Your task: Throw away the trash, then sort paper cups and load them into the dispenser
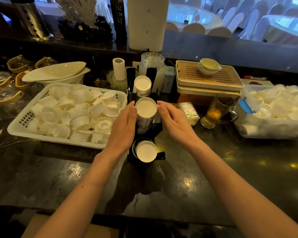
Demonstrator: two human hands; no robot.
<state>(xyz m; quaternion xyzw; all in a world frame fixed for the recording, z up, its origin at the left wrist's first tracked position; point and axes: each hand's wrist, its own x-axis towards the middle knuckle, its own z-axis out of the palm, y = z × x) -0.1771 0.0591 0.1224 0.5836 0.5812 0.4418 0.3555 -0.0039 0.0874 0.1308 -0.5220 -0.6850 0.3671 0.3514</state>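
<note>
A black cup dispenser (159, 127) stands in the middle of the dark counter with three slots in a row. Each slot holds a stack of white paper cups: the far stack (142, 85), the middle stack (146, 109) and the near stack (146, 151). My left hand (126, 122) lies against the left side of the middle stack, fingers straight. My right hand (172, 117) is at the stack's right side, thumb and fingers slightly curved near its rim. Whether either hand grips the stack cannot be told.
A white plastic basket (15, 127) full of small white cups sits to the left. At the right lie a clear bag of lids (265, 131), a glass mug of tea (217, 110) and a small box (189, 111). Behind are a tea tray (208, 78), a glass jar (152, 66) and white dishes (55, 73).
</note>
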